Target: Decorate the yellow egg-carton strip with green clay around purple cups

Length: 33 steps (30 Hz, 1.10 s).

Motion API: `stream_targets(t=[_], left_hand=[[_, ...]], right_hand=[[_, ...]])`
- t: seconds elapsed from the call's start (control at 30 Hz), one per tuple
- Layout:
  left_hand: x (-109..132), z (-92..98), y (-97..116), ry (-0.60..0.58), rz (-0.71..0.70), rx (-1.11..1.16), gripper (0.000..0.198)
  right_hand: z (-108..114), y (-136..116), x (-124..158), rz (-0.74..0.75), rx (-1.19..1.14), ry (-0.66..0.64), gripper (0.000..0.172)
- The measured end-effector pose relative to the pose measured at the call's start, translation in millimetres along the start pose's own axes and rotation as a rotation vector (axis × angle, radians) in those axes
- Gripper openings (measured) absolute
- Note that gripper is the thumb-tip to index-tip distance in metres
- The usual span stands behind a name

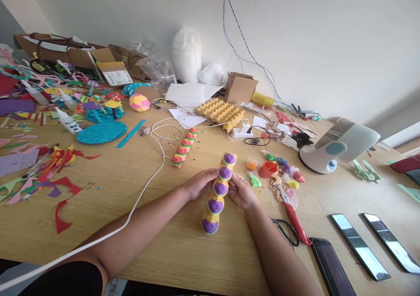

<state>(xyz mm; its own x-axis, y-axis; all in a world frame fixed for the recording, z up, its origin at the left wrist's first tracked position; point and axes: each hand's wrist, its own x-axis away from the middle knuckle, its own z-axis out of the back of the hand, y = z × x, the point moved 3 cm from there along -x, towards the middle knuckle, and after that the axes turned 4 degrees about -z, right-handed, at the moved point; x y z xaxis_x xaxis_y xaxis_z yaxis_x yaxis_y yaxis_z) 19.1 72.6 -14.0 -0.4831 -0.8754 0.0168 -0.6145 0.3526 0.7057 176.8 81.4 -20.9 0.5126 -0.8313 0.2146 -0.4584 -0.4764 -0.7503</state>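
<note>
A yellow egg-carton strip (215, 206) with purple, green-rimmed bumps stands lengthwise between my hands, over the front of the table. My left hand (201, 183) is closed on its left edge near the upper part. My right hand (242, 192) holds the opposite edge, with a thin blue stick showing beside its fingers. Behind and to the left lies a second strip (184, 147) with red and green bumps and pins stuck out from its sides. Right of my hands are a small red cup (268, 169) and bags of coloured clay (255, 180).
Scissors (288, 232), a red-handled cutter (297, 223) and several phones (360, 246) lie at the right. A fan (337, 147) stands behind them. A white cable (141, 199) crosses above my left forearm. Paper scraps (62, 182) and a blue disc (101, 132) are at left.
</note>
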Motion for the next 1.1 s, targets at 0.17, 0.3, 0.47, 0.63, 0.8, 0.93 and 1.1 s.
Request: stream_targets(t=[0.17, 0.3, 0.47, 0.63, 0.8, 0.93, 1.1], left_hand=[[2, -1.1, 1, -0.011, -0.019, -0.108, 0.026], [1, -0.8, 1, -0.003, -0.034, -0.103, 0.022], [0, 0.0, 1, 0.014, -0.031, -0.089, 0.021], [-2, 4.0, -1, 0.035, -0.03, -0.081, 0.026], [-4, 8.4, -3, 0.073, -0.031, -0.071, 0.024], [-4, 9.6, -4, 0.078, -0.041, -0.057, 0.022], [-2, 8.0, -1, 0.076, -0.033, -0.051, 0.02]], right_hand=[[1, -1, -1, 0.017, 0.006, 0.023, 0.038], [0, -2, -1, 0.021, -0.002, 0.037, 0.039], [-2, -3, 0, 0.03, -0.02, 0.053, 0.038], [0, -3, -1, 0.036, -0.022, 0.07, 0.039], [0, -3, -2, 0.04, -0.003, 0.068, 0.039], [-1, -3, -1, 0.046, 0.017, 0.029, 0.038], [0, -3, 0, 0.071, 0.034, 0.042, 0.027]])
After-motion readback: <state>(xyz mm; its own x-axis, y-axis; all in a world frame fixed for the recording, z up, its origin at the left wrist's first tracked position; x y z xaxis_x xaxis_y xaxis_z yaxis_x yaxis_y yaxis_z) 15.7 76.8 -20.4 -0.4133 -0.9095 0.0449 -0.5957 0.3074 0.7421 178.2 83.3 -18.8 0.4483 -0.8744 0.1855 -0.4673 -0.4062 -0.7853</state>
